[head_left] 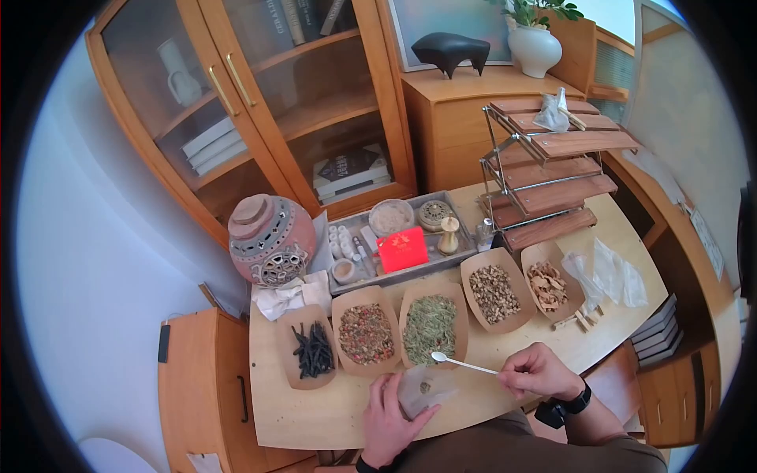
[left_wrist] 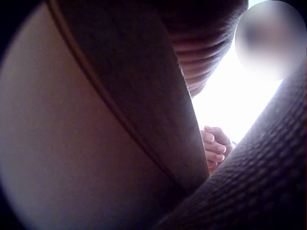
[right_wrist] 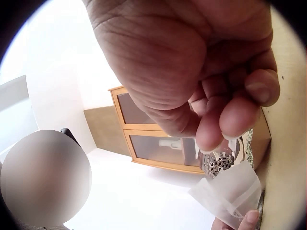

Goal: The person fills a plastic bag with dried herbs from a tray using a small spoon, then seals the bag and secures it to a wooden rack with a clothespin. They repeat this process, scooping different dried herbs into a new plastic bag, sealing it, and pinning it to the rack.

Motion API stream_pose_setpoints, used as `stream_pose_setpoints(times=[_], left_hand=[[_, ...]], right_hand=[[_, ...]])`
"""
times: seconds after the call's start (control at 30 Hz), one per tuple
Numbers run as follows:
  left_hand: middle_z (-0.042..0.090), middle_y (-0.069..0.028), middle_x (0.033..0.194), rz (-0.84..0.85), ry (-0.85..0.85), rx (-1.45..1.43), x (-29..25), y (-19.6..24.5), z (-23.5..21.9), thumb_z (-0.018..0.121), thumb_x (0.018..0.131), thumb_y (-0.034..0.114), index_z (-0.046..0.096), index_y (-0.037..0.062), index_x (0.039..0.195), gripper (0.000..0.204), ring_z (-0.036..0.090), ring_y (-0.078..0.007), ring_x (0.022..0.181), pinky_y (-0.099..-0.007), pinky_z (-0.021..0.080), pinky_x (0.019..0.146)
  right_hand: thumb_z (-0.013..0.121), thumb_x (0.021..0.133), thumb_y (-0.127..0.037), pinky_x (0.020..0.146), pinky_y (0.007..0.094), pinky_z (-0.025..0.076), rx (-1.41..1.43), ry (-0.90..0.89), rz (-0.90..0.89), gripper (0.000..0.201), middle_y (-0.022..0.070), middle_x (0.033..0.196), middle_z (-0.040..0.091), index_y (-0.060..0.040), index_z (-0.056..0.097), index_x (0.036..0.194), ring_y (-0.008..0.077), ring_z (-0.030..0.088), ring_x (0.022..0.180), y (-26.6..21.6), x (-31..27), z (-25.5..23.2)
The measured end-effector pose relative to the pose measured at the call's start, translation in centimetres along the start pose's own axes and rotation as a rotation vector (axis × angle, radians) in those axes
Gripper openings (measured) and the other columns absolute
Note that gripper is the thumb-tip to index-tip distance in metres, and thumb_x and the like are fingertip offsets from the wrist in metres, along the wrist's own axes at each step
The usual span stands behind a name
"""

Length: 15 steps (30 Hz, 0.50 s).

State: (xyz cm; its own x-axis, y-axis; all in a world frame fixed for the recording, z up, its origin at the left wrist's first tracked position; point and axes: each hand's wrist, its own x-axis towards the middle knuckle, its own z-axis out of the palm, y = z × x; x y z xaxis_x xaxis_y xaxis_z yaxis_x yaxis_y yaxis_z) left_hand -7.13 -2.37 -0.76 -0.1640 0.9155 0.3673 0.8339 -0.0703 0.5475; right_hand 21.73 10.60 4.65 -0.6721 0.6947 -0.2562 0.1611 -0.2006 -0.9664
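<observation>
The left hand (head_left: 392,422) holds a small translucent pouch (head_left: 426,390) between thumb and fingers near the table's front edge; a little dark material shows in it. In the right wrist view the pouch (right_wrist: 232,191) looks pale, with left fingertips at its lower edge. The right hand (head_left: 542,372) pinches the handle of a white spoon (head_left: 465,363). The spoon's bowl is over the front edge of a paper tray of green dried herb (head_left: 430,325), up and right of the pouch. Curled fingers of the right hand (right_wrist: 192,72) hide the spoon in the right wrist view.
Paper trays hold dark pods (head_left: 313,351), mixed reddish bits (head_left: 366,334), chopped pieces (head_left: 494,293) and peel-like flakes (head_left: 547,285). Behind them are a grey tray (head_left: 378,281) with a red card (head_left: 403,250), a clay pot (head_left: 270,236), a wooden rack (head_left: 552,185) and plastic bags (head_left: 619,272).
</observation>
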Motion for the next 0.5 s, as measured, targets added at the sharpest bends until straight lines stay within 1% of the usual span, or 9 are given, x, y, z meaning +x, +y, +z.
stream_pose_setpoints(times=[0.03, 0.13, 0.4, 0.47, 0.5], left_hand=[[0.057, -0.0206, 0.13, -0.029, -0.017, -0.019, 0.0, 0.1, 0.0, 0.096, 0.074, 0.045, 0.056, 0.0001, 0.141, 0.09, 0.066, -0.0393, 0.113, -0.0455, 0.059, 0.088], [0.058, -0.0207, 0.13, -0.031, -0.018, -0.016, -0.1, 0.1, 0.0, 0.096, 0.074, 0.045, 0.056, 0.0004, 0.141, 0.089, 0.067, -0.0394, 0.113, -0.0459, 0.059, 0.089], [0.058, -0.0203, 0.131, -0.011, -0.01, -0.005, 0.0, 0.2, 0.0, 0.095, 0.074, 0.045, 0.056, 0.001, 0.141, 0.089, 0.066, -0.04, 0.114, -0.046, 0.059, 0.09], [0.058, -0.0203, 0.131, -0.024, -0.024, 0.003, -0.2, 0.1, -0.1, 0.095, 0.074, 0.046, 0.056, 0.001, 0.141, 0.089, 0.066, -0.0399, 0.114, -0.0459, 0.059, 0.09], [0.058, -0.0204, 0.131, -0.006, -0.013, 0.013, -0.1, 0.0, -0.1, 0.094, 0.075, 0.046, 0.056, 0.0016, 0.141, 0.088, 0.067, -0.0395, 0.112, -0.0455, 0.06, 0.087]], right_hand=[[0.072, 0.103, -0.014, 0.053, 0.0215, 0.043, 0.004, -0.001, 0.011, 0.022, -0.0017, 0.064, 0.065, 0.0014, 0.075, 0.088, 0.0042, 0.058, 0.056, 0.1, 0.0, 0.0], [0.072, 0.104, -0.015, 0.054, 0.0213, 0.044, 0.007, -0.009, 0.021, 0.023, -0.0017, 0.064, 0.065, 0.0012, 0.075, 0.088, 0.0042, 0.058, 0.057, 0.4, -0.3, 0.0], [0.072, 0.104, -0.015, 0.055, 0.0211, 0.046, 0.059, -0.006, 0.002, 0.023, -0.0013, 0.067, 0.067, 0.0015, 0.075, 0.088, 0.0039, 0.059, 0.058, 0.6, -0.6, 0.3], [0.072, 0.103, -0.013, 0.055, 0.0209, 0.046, 0.054, 0.037, 0.012, 0.022, -0.001, 0.067, 0.067, 0.0018, 0.075, 0.088, 0.0039, 0.06, 0.058, 0.0, -0.7, 0.5], [0.072, 0.103, -0.013, 0.055, 0.0209, 0.046, 0.059, 0.031, 0.025, 0.022, -0.001, 0.067, 0.067, 0.0018, 0.075, 0.088, 0.0039, 0.06, 0.058, -0.2, -0.7, 0.6]])
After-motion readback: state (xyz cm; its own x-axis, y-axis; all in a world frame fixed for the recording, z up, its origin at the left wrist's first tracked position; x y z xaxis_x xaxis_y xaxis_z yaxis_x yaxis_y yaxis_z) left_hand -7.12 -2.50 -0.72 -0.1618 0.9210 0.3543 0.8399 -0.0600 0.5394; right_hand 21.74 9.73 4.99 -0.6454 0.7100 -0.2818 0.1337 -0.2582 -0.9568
